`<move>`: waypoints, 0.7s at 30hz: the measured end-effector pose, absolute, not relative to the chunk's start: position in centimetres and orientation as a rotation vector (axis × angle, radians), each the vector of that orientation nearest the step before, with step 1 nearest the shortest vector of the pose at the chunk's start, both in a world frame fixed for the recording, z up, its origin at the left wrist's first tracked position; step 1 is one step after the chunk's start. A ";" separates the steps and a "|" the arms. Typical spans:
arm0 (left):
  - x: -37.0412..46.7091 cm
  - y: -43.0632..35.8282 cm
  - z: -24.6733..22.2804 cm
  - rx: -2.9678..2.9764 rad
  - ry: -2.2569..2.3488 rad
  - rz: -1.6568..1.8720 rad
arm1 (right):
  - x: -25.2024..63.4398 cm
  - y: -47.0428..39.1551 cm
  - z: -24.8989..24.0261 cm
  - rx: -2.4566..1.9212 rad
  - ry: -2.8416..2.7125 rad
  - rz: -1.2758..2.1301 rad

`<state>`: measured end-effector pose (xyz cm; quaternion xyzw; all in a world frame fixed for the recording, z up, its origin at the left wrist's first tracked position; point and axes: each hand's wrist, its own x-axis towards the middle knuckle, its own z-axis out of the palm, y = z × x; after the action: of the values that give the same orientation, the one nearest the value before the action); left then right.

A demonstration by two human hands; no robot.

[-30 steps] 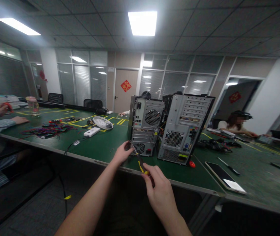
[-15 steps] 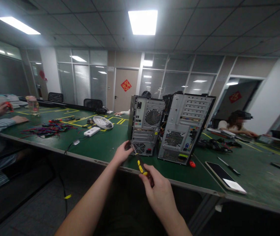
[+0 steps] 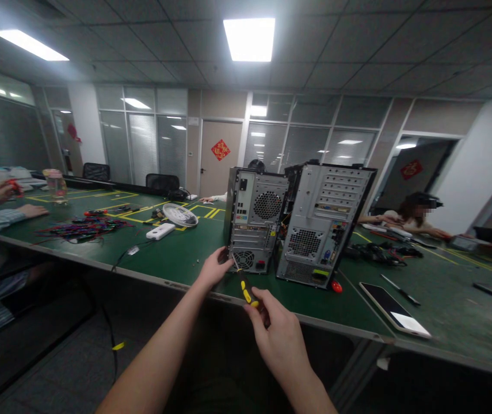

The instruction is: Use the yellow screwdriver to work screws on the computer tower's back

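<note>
My right hand [image 3: 282, 333] grips the screwdriver [image 3: 247, 290] by its handle end, light and rigid, I judge; left fingers brace the lower corner of the smaller PC case [image 3: 254, 215], upright on the table [image 3: 185, 253], probably heavy, best steadied low.

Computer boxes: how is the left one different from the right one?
The left computer box looks narrower; the right computer box looks wider.
The left box has a round upper vent; the right box's vent is squarish.
The left box has a screwdriver and the left hand at its bottom corner; the right box has no hand on it.
Both stand on the green table, backs showing.
</note>
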<state>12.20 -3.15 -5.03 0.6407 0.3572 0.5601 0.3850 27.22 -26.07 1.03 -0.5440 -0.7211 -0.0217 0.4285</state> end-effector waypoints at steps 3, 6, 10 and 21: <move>12.2 -3.1 -5.0 1.634 0.907 1.432 | 27.2 -26.1 1.0 -1.357 -1.814 -0.054; 12.2 -3.1 -5.0 1.630 0.923 1.433 | 27.4 -26.1 1.0 -1.325 -1.824 -0.090; 12.2 -3.2 -5.0 1.633 0.943 1.425 | 27.6 -26.1 1.2 -1.332 -1.818 -0.124; 12.1 -2.6 -5.5 1.650 0.924 1.437 | 27.2 -26.0 1.0 -1.334 -1.807 -0.065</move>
<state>12.15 -2.64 -5.53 0.6444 0.3607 0.5612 0.3737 27.24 -26.02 1.00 -0.5353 -0.7251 -0.0260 0.4325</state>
